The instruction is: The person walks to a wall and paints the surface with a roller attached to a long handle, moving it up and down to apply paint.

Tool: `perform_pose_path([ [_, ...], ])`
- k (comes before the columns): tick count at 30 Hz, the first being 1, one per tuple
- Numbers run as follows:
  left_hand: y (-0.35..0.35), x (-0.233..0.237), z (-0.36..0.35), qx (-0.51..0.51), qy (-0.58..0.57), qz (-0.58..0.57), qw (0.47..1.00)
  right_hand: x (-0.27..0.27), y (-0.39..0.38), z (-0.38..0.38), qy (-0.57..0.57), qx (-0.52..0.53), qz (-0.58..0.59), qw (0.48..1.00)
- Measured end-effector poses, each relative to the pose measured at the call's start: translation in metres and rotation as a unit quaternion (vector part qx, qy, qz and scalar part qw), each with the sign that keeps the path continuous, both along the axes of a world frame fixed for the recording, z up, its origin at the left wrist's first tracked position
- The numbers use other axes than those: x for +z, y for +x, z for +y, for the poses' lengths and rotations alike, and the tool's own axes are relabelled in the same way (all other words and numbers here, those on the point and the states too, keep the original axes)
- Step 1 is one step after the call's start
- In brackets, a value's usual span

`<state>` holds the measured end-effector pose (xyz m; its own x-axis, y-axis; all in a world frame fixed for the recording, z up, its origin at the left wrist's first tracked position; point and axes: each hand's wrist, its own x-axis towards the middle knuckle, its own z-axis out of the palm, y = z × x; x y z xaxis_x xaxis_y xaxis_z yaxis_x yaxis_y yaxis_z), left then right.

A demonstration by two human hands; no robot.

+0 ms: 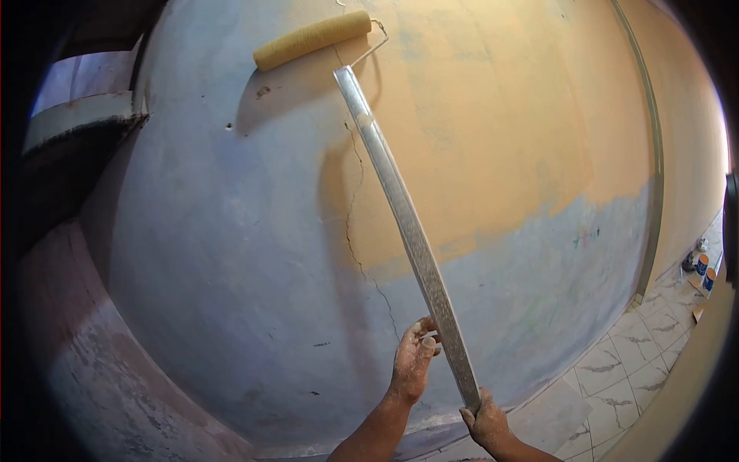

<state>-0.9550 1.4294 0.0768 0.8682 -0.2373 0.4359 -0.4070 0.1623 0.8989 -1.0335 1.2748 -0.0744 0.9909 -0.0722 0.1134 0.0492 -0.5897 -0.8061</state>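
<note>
A paint roller with a yellow sleeve [312, 40] lies against the wall, its wire frame joined to a long metal pole [408, 219]. My right hand [489, 425] is wrapped round the pole's lower end. Higher up, on the pole's left side, my left hand [412, 362] has its fingers curled against the pole, with the fingertips partly hidden behind it. Something small and whitish shows at the thumb and fingers of that hand. Pale specks cover both hands.
The wall [223, 254] is bluish grey with a yellow-orange painted area [493, 131] on the upper right. A crack [352, 223] runs down it. A dark ledge [69, 165] juts out at left. Containers [701, 265] stand on the tiled floor [623, 373] at right.
</note>
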Motion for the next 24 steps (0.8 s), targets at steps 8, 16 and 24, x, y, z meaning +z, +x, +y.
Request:
perform_pose_path([
  [8,0.021,-0.015,-0.021,0.037,-0.021,0.011,0.999,-0.119,-0.013,-0.005,-0.022,0.025,0.05,0.998],
  [16,0.021,-0.075,-0.018,0.141,0.117,0.043,0.982,-0.21,-0.046,-0.003,0.024,0.064,0.088,0.994],
  [24,0.003,-0.172,-0.011,0.132,0.113,0.112,0.978,-0.265,-0.057,-0.016,-0.001,0.148,0.235,0.961],
])
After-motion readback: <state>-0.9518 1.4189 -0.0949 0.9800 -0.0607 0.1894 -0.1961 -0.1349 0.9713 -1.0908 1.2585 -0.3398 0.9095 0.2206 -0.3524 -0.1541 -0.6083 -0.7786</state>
